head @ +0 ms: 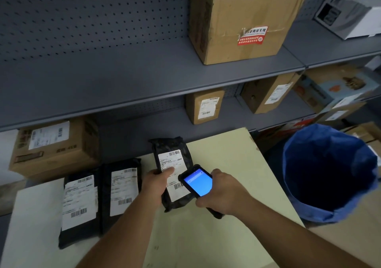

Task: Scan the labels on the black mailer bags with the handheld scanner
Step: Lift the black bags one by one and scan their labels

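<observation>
My left hand (156, 182) grips a black mailer bag (172, 156) by its left edge, thumb on its white label, holding it lifted and tilted over the pale yellow table (226, 185). My right hand (222, 193) holds the black handheld scanner (196, 182), its blue screen lit, right over the lower barcode of that bag's label. Two more black mailer bags lie flat on the table to the left, label up: one at the far left (79, 205) and one beside it (123, 191).
Grey metal shelves (144, 77) run behind the table with several cardboard boxes on them, the largest one (243, 20) on the upper shelf. A bin lined with a blue bag (327, 174) stands to the right of the table. A brown box (53, 144) sits behind the bags.
</observation>
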Demonstrator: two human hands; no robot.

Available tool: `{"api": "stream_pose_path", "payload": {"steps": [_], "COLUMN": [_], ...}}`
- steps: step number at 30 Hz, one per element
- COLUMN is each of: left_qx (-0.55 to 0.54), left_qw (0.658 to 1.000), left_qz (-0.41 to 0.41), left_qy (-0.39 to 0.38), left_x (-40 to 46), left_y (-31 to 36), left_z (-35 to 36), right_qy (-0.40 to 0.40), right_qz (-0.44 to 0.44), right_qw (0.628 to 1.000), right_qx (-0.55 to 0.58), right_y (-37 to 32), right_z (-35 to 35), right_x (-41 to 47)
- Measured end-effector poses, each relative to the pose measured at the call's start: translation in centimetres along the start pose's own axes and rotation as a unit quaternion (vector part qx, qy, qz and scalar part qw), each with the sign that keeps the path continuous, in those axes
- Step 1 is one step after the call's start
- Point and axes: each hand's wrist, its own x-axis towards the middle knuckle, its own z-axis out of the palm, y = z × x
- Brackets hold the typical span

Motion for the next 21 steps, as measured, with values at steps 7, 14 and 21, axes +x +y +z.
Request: {"api": "stream_pose_path", "payload": {"steps": [7, 14, 21], "left_qx": [0.022, 0.061, 0.097], "left_qw": [0.999, 0.996, 0.993], "left_qz": [-0.021, -0.051, -0.063], "left_qy": [-0.017, -0.027, -0.040], "left_x": [2.0, 4.4, 6.3], "left_y": [-1.0, -2.1, -3.0], "left_z": [3.6, 6.5, 10.1], "right_qy": [0.008, 0.016, 0.024], "right_qz": [0.019, 0.034, 0.047], "right_qw": [1.000, 0.999, 0.998], "right_qx": [0.014, 0.024, 0.036], "right_y": [2.6, 4.4, 5.9], "right_z": [-0.5, -0.9, -1.7], "right_x": [1.7, 3.0, 3.6]}}
